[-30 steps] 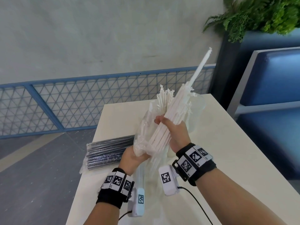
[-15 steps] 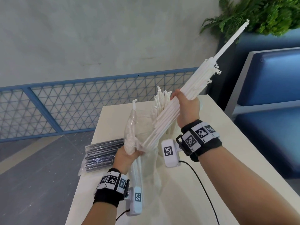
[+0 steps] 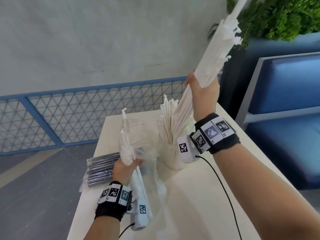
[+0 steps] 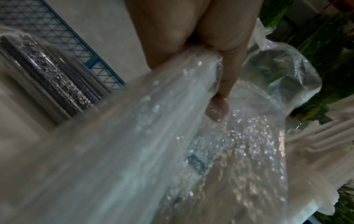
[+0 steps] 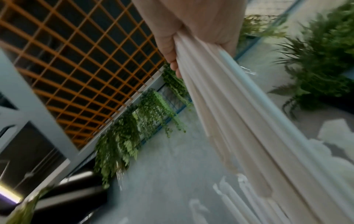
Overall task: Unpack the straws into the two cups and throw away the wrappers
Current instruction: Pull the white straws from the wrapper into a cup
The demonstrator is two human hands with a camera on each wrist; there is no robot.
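Note:
My right hand (image 3: 201, 84) grips a thick bundle of white paper-wrapped straws (image 3: 214, 54) and holds it high, tilted up to the right; the same bundle (image 5: 239, 121) fills the right wrist view. My left hand (image 3: 127, 168) grips the clear plastic wrapper bag (image 3: 138, 141) low over the table, with a few white straws still in it. In the left wrist view the bag (image 4: 220, 136) is crumpled under my fingers (image 4: 218, 109). A cup (image 3: 173, 156) holding several white straws stands behind the bag. A sealed pack of black straws (image 3: 102, 168) lies at the table's left edge.
The cream table (image 3: 199, 205) has its left edge close to the black straw pack. A blue bench (image 3: 285, 101) stands to the right, a green plant (image 3: 285, 16) above it, and a blue mesh fence (image 3: 69, 118) behind the table. A black cable (image 3: 223, 187) runs from my right wrist.
My right hand has pulled the white straw bundle up and to the right, out of the plastic bag. The left hand kept hold of the bag, which now hangs slack.

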